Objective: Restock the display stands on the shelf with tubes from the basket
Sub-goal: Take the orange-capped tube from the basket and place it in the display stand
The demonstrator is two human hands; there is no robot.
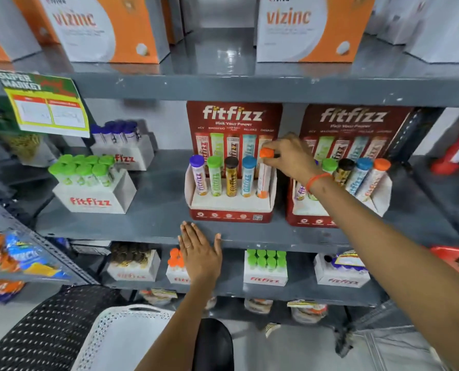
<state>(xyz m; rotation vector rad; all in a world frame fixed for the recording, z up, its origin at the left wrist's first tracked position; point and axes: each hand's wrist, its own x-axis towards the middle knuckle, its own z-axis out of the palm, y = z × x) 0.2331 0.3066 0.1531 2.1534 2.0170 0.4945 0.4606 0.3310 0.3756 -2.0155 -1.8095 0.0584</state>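
The right hand (pixel 290 156) reaches across to the left of two red fitfizz display stands (pixel 229 207) on the grey middle shelf (pixel 142 226), its fingertips pinched narrowly on the cap of an orange-capped tube (pixel 264 174). That tube stands in the stand's far-right slot, its orange base apparently down in the hole, leaning slightly. Beside it in the same row stand a blue-capped tube (pixel 248 178), a dark-capped tube (pixel 231 179), a green-capped tube (pixel 214 178) and a purple-capped tube (pixel 197 176), so this stand looks full once the orange one is settled. The left hand (pixel 200 253) lies flat, fingers spread and holding nothing, against the shelf's front edge just below the stand. To finish the step well, I would press the tube straight down by its cap until it sits as deep as its neighbours, turn it so the label faces forward like the others, and keep the knuckles clear of the blue-capped tube so the row is not knocked. The left hand might better steady the light cardboard stand itself. The white perforated basket (pixel 126 333) sits low, near the person, well apart from the shelf; its contents cannot be made out. The second stand (pixel 311 220), to the right, also shows a row of tubes, partly hidden behind the forearm.
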